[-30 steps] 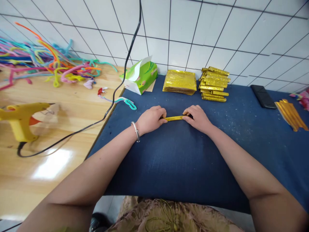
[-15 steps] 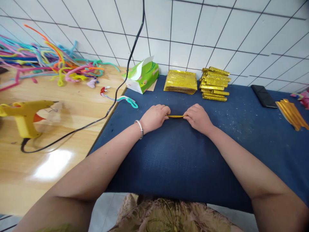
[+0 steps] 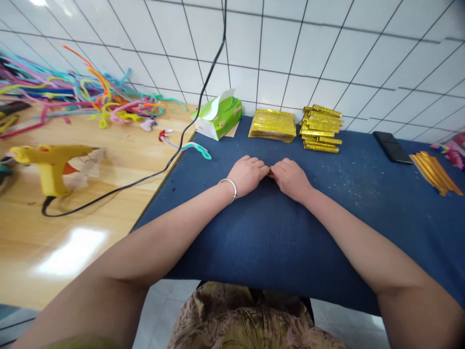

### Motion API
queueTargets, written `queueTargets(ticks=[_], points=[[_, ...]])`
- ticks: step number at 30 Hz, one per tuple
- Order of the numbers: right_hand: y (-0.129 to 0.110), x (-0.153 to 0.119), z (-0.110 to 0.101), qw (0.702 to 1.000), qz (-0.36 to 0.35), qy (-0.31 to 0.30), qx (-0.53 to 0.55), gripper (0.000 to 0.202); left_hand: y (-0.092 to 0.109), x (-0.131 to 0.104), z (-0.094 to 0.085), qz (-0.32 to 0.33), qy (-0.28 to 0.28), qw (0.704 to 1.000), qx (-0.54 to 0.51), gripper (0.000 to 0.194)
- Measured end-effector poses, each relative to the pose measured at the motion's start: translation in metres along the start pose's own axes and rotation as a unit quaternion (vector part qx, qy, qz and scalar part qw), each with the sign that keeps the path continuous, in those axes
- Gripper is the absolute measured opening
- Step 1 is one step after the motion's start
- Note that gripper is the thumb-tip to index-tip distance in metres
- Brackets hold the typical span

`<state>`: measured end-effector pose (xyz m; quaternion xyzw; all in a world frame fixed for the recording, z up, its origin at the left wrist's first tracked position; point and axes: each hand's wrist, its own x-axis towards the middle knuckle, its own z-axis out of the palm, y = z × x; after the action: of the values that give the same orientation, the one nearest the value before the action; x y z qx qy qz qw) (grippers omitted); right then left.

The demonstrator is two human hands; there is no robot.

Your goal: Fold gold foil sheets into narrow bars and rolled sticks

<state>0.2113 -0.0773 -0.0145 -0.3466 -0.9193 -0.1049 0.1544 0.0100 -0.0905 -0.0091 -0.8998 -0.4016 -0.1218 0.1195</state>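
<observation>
Close together over the dark blue cloth [image 3: 276, 237], my left hand [image 3: 249, 175] and my right hand [image 3: 290, 179] both pinch a thin golden foil paper strip [image 3: 271, 173]. Only a sliver of the strip shows between my fingertips; the rest is hidden behind the fingers. A silver bangle [image 3: 232, 188] sits on my left wrist. Beyond my hands lie a stack of flat gold foil sheets [image 3: 272, 125] and, to its right, a pile of rolled gold foil paper [image 3: 321, 128].
A green tissue box [image 3: 220, 116] stands by the tiled wall. On the wooden table are a yellow glue gun [image 3: 54, 169], its black cord [image 3: 145, 180] and a tangle of coloured pipe cleaners [image 3: 94, 99]. Rightward lie a black phone [image 3: 392, 147] and orange-gold folded strips [image 3: 436, 172].
My hands have come together, my left hand moving right towards my right hand. Less of the golden strip shows between them. The camera view has shifted slightly.
</observation>
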Motion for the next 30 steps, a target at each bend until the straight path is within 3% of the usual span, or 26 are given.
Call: queueTargets(ticks=[7,13,19,23,30], points=[[0.000,-0.001,-0.009,0.997,-0.042,0.003,-0.066,0.036,0.003,0.003,-0.004,0.005,0.005,1.000,-0.014,0.021],[0.012,0.001,-0.010,0.996,-0.013,0.002,-0.085,0.037,-0.005,0.006,-0.003,-0.075,-0.015,0.997,-0.027,0.036],[0.025,-0.002,-0.002,0.997,-0.011,0.002,-0.073,0.032,-0.018,0.005,0.005,-0.055,-0.032,0.993,-0.096,0.023],[0.025,-0.005,0.000,0.999,-0.005,-0.001,-0.053,0.031,-0.025,0.002,0.007,-0.057,-0.030,0.990,-0.123,0.025],[0.019,-0.008,-0.002,0.993,0.080,-0.019,-0.082,0.037,-0.027,-0.001,0.002,-0.110,-0.055,0.992,-0.037,0.034]])
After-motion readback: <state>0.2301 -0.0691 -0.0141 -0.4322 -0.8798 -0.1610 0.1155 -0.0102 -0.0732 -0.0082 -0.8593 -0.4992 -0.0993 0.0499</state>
